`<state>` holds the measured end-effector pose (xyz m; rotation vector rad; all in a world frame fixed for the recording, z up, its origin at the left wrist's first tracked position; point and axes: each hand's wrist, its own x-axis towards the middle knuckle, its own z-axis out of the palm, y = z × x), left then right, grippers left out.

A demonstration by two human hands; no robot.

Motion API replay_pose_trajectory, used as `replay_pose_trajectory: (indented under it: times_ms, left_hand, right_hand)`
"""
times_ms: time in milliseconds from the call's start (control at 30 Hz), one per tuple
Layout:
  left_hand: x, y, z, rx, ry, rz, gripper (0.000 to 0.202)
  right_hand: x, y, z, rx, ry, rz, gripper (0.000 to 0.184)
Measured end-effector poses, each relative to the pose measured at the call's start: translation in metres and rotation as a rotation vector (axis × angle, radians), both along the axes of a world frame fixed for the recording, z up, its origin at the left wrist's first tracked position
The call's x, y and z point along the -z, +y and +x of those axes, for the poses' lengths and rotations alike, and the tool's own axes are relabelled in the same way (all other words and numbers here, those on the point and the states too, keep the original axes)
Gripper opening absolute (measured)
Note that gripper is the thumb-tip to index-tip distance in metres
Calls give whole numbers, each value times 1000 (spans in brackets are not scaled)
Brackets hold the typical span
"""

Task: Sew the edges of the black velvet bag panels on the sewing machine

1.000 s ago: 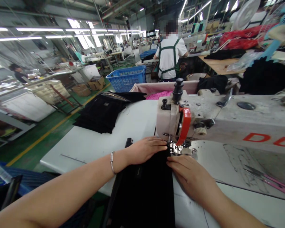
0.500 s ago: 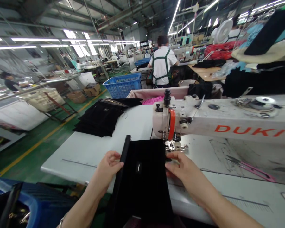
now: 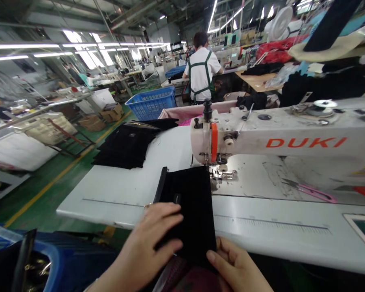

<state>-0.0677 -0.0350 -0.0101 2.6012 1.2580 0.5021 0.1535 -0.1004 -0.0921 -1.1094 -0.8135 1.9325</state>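
A black fabric piece [image 3: 193, 198] with a small label [image 3: 177, 198] lies on the sewing table, its upper right corner at the presser foot [image 3: 222, 173] of the sewing machine [image 3: 270, 134]. A dark strip runs along its left side. My left hand [image 3: 152, 235] rests over the left part of the cloth, fingers spread. Lower down, at the near right edge, my right hand [image 3: 235, 259] pinches the cloth between thumb and fingers. The near end of the piece hangs past the table edge toward my lap.
Stacked black pieces [image 3: 124, 144] lie on the table's far left. Pink-handled thread snips [image 3: 313, 190] lie right of the needle area. A blue bin [image 3: 53, 251] stands at lower left, and a blue basket [image 3: 152, 103] behind the table. A co-worker [image 3: 200, 71] faces away beyond it.
My left hand has moved from the strip at the left edge onto the cloth and opened. My right hand has slid down the right edge toward me. The view has shifted slightly.
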Motion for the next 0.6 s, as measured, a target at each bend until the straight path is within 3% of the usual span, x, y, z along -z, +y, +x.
replay_pose_trajectory:
  times_ms: [33,100,300,433,600]
  left_hand:
    - [2,-12,11,179,77,-5,41]
    - [10,-29,31,338,135,29,40]
    - [36,-39,38,299,36,-80,29]
    - [36,-39,36,258,22,-59,30]
    - [33,-40,44,294,31,-44,27]
  right_hand:
    - [1,-5,1,8,7,-14,48]
    - [0,-12,6,45,-16,-38,49]
    - [-8,-25,14,-40,14,-126,45]
    - [-10,-26,10,-42,28,-131,38]
    - [-8,-27,9,-105,-83,-145,32]
